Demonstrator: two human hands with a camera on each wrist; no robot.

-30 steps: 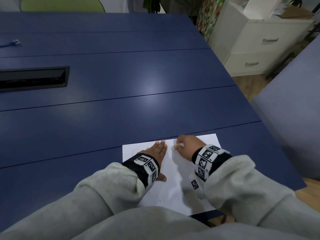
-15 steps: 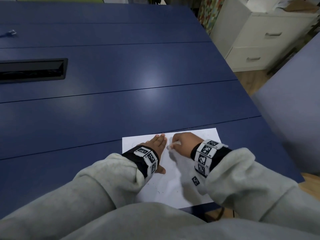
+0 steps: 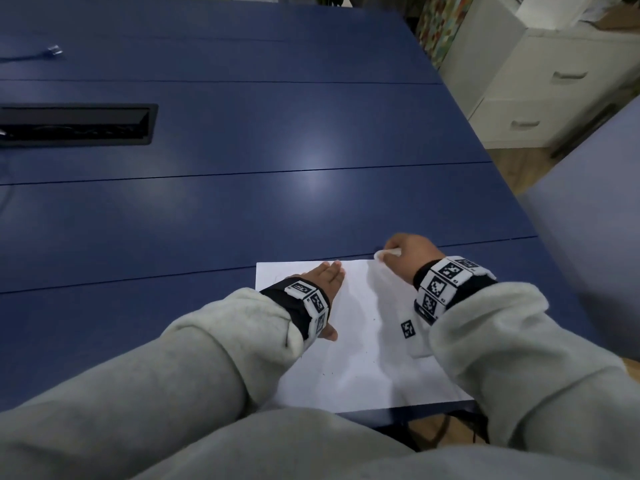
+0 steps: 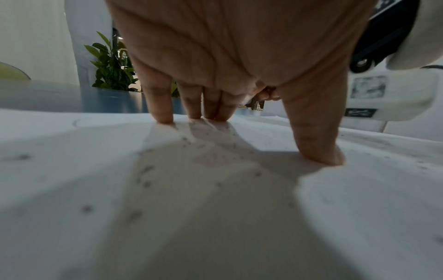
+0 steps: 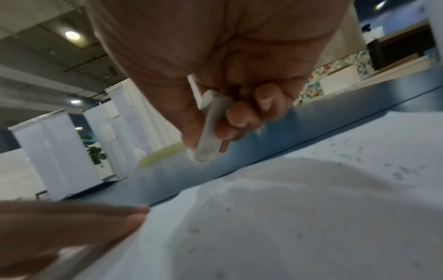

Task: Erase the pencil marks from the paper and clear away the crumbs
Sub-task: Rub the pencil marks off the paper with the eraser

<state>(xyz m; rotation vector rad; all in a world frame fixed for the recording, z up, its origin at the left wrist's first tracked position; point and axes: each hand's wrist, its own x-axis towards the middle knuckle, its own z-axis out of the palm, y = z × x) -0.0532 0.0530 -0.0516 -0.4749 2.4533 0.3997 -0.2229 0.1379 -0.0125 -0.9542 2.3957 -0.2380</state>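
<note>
Paper (image 3: 349, 358) lies under my flat, straight-fingered left hand (image 3: 323, 282); my right hand (image 3: 408, 252) pinches the eraser (image 5: 208, 130).

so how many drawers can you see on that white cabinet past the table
2. The upper drawer and the lower drawer sit one above the other on the white cabinet, beyond the table's far right corner. Its top is cut off, so more may be hidden.
</note>
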